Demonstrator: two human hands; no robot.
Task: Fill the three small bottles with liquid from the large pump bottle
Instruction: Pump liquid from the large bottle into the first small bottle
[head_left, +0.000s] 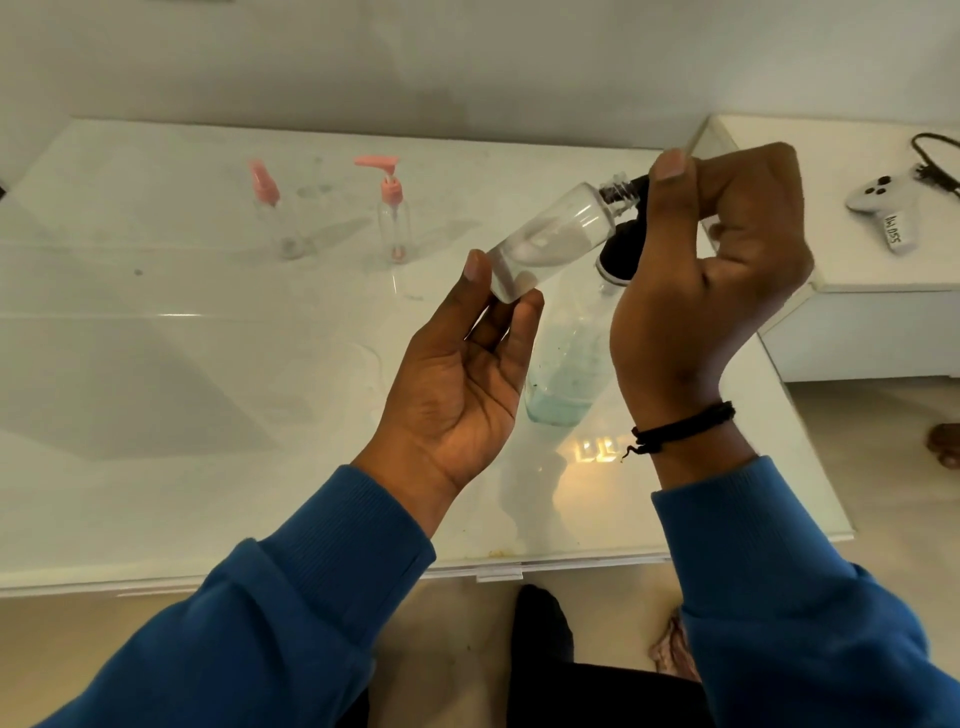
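Note:
My left hand (467, 364) pinches the base of a small clear bottle (550, 239), held tilted in the air with its open threaded neck toward the upper right. My right hand (717, 270) curls over the black pump head of the large pump bottle (563, 374), whose spout meets the small bottle's neck. The large bottle stands on the white table (182, 364) under my hands, with pale blue liquid low inside. Two more small clear bottles stand further back: one with a pink spray cap (275, 218) and one with a pink pump top (392, 213).
A lower white side surface (857, 249) at the right holds a white game controller (883, 202) with a black cable. The wall rises behind the table. The table's front edge runs just past my sleeves, with floor below.

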